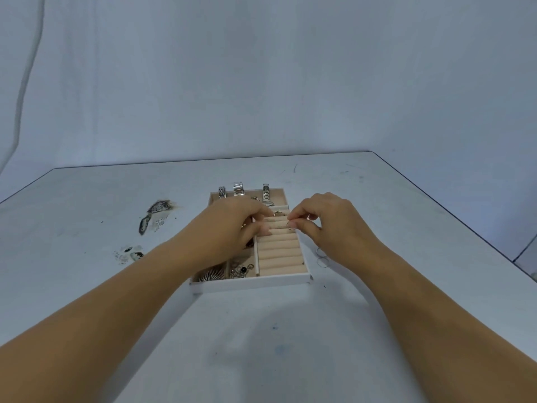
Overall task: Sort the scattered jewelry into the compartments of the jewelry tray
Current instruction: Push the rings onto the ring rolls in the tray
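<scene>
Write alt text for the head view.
The right hand pinches a thin ring over the ring rolls of a tray, the left hand touching the rolls beside it. Watches stand at the tray's back; two rings lie on the table to its right.

I can read no lettering, brand or number on the jewelry tray (251, 283) or the table (87, 199).

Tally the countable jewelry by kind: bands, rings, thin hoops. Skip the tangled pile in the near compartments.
Metal bands, far compartment of the tray: 3
Ring in the ring rolls: 1
Thin hoops: 3 (1 pinched in the right hand, 2 on the table beside the tray)
Total: 7
</scene>
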Tool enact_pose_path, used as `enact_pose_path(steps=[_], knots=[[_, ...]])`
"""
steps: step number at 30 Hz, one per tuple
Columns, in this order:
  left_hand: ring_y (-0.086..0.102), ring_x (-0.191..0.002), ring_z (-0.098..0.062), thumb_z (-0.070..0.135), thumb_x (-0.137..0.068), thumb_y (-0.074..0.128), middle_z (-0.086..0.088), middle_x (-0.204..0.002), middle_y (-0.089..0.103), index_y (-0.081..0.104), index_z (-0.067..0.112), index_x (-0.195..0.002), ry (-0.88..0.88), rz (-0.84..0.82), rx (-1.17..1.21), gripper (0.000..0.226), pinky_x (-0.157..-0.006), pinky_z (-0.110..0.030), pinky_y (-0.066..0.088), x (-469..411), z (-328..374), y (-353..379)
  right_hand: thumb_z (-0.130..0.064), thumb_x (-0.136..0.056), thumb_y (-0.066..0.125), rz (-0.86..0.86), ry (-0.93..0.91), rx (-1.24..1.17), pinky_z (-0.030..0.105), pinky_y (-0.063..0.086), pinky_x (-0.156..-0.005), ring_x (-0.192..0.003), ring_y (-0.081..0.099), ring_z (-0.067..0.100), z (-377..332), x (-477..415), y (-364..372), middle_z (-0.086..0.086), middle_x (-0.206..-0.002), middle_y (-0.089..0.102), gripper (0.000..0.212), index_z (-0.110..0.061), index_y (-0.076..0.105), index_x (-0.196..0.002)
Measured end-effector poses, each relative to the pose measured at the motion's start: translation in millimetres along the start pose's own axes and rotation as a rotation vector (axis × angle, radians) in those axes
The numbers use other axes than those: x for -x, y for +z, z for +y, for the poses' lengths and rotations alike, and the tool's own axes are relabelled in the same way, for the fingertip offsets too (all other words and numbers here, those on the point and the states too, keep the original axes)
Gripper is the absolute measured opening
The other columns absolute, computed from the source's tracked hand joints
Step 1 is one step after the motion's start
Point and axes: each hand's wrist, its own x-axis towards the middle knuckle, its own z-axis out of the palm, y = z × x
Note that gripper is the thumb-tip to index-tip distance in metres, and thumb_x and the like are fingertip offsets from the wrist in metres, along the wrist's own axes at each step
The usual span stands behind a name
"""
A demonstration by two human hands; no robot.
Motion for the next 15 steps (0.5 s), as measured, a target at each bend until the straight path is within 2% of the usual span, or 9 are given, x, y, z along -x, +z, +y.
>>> enact_pose_path(steps=[2, 5, 8, 11, 15], knots=[[0.051, -0.099, 0.002, 0.046, -0.09, 0.053, 0.02, -0.11, 0.057, 0.058, 0.033, -0.12, -0.009, -0.014, 0.003, 0.033, -0.085, -0.015, 0.04, 18.7, -3.7, -6.1, -0.024, -0.085, 0.067, -0.019, 0.021, -0.021, 0.022, 0.043, -0.076, -0.083, 0.052, 0.007, -0.3, -0.2, 1.1, -0.02, -0.076, 0.057, 0.005, -0.023, 0.071, -0.089], [0.041, -0.118, 0.01, 0.064, -0.087, 0.036, 0.027, -0.13, 0.044, 0.05, 0.039, -0.13, -0.003, -0.07, 0.028, 0.052, -0.093, -0.01, 0.034, 50.1, -12.0, -11.5, -0.023, -0.085, 0.067, -0.022, 0.03, -0.043, 0.022, 0.044, -0.077, -0.083, 0.053, 0.005, -2.3, -1.6, 3.3, -0.022, -0.074, 0.056, 0.005, -0.023, 0.07, -0.09], [0.025, -0.134, 0.009, 0.073, -0.083, 0.026, 0.026, -0.146, 0.029, 0.039, 0.039, -0.14, -0.032, -0.095, 0.013, 0.067, -0.104, -0.015, 0.026, 66.9, -18.2, -8.0, -0.02, -0.085, 0.067, -0.029, 0.036, -0.053, 0.021, 0.043, -0.076, -0.083, 0.053, 0.006, -6.4, -3.4, 6.7, -0.023, -0.072, 0.054, 0.004, -0.022, 0.069, -0.088], [0.017, -0.138, 0.006, 0.073, -0.083, 0.023, 0.02, -0.15, 0.026, 0.037, 0.035, -0.142, -0.01, -0.101, -0.023, 0.072, -0.108, -0.015, 0.018, 67.3, -17.6, -2.3, -0.019, -0.084, 0.068, -0.06, 0.03, -0.032, 0.025, 0.042, -0.076, -0.083, 0.051, 0.008, -9.6, -5.9, 12.8, -0.017, -0.073, 0.057, 0.004, -0.022, 0.069, -0.086], [0.016, -0.14, 0.002, 0.073, -0.083, 0.02, 0.017, -0.151, 0.027, 0.036, 0.033, -0.143, -0.001, -0.107, -0.021, 0.074, -0.113, -0.021, 0.017, 66.6, -19.0, 1.1, -0.023, -0.083, 0.068, -0.126, 0.071, 0.005, 0.028, 0.043, -0.078, -0.084, 0.051, 0.01, -6.5, -10.3, 16.7, -0.002, -0.082, 0.064, 0.003, -0.024, 0.069, -0.086]])
